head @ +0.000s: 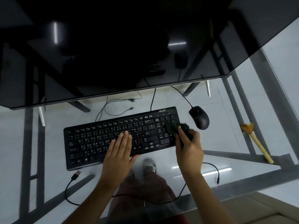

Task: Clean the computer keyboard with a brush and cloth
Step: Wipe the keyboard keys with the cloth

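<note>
Brush [257, 142] lies set aside on the worktop [242, 162] well right of your hands, so you seem in the cloth stage: right hand [189, 149] pinches the dark cloth [176, 126] on the keypad while left hand [119, 151] lies flat, steadying the keyboard [90, 143], whose left keys may remain.

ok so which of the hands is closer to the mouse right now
Right. The right hand, gripping a dark cloth over the number pad, sits just beside the mouse. The left hand lies flat on the keyboard's middle keys, farther away.
</note>
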